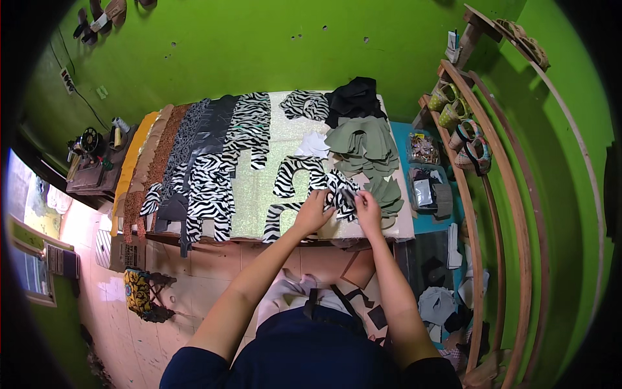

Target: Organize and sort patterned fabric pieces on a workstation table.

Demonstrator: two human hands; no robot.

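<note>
My left hand (pixel 314 212) is closed at the fingertips on a zebra-print cut piece (pixel 339 188) near the right part of the table's front edge. My right hand (pixel 368 209) is pinched at the same piece's right side, with a small dark thing by its fingertips, too small to name. To the left of my hands lie curved zebra-print pieces (pixel 295 170), one above another. Just beyond are small white pieces (pixel 313 145). A fanned pile of olive-green pieces (pixel 364 142) rests behind my right hand, with more green pieces (pixel 387 194) beside it.
Rows of yellow, brown, grey and zebra-print pieces (pixel 210 194) cover the table's left part. Black pieces (pixel 355 100) lie at the far right corner. Clear containers (pixel 429 188) stand on a blue surface beside a wooden rack (pixel 495 214) with sandals (pixel 471 146). A patterned stool (pixel 137 292) stands lower left.
</note>
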